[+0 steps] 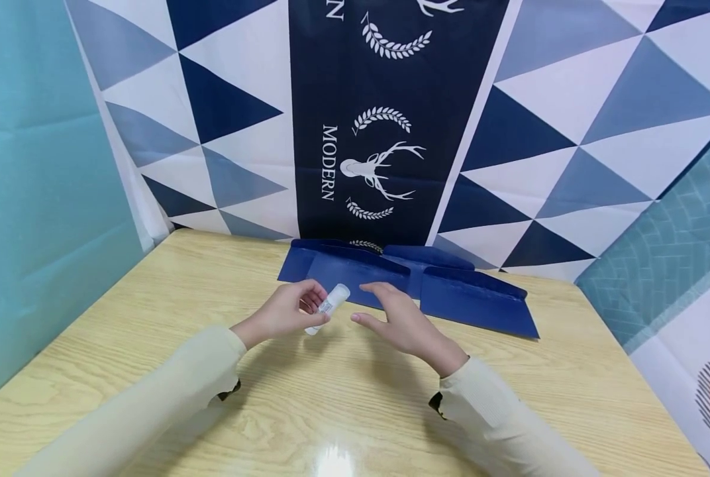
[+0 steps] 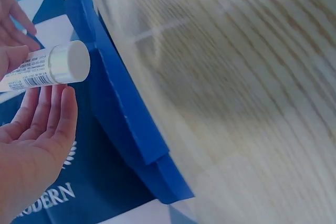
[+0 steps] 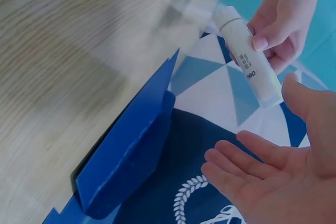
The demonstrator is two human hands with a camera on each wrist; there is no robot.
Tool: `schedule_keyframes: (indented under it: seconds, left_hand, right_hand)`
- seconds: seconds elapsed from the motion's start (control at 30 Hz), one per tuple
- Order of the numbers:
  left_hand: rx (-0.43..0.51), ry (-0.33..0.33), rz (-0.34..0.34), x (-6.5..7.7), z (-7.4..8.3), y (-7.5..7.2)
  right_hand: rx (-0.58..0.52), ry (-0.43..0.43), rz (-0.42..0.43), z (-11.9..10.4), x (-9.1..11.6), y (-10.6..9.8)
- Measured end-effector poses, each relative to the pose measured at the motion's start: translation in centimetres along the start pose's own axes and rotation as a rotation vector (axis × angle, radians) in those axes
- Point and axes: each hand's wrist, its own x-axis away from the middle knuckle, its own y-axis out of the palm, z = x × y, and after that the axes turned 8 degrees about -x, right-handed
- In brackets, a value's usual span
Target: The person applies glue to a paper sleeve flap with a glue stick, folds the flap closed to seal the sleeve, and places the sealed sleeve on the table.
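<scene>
A white glue stick [image 1: 334, 299] with printed text and a barcode is held by my left hand [image 1: 287, 309], between thumb and fingers. It tilts up toward the right over the table, and the right wrist view shows its cap [image 3: 226, 13] on one end. My right hand [image 1: 404, 322] hovers just right of the glue stick, fingers spread and thumb apart, with nothing in it. Behind both hands lie dark blue envelopes [image 1: 474, 301] with raised flaps, side by side and partly overlapping.
The wooden table [image 1: 343, 397] reaches back to a wall cloth [image 1: 242, 119] patterned with triangles and a black deer panel. A light blue panel [image 1: 39, 165] borders the left side. The envelopes sit near the table's back edge.
</scene>
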Motion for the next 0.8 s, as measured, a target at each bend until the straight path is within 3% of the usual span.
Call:
schedule_keyframes:
  seconds: [0.2, 0.5, 0.8]
  left_hand:
    - [-0.064, 0.102, 0.021, 0.6, 1.3, 0.0]
    - [-0.141, 0.129, 0.012, 1.2, 2.3, -0.1]
    - [-0.185, 0.156, 0.002, 1.9, 3.1, -0.3]
  right_hand:
    - [-0.036, -0.027, 0.046, -0.5, 0.0, -0.1]
    - [-0.088, -0.093, 0.13, -0.8, 0.4, -0.2]
    - [-0.192, -0.116, 0.124, -1.3, 0.9, -0.3]
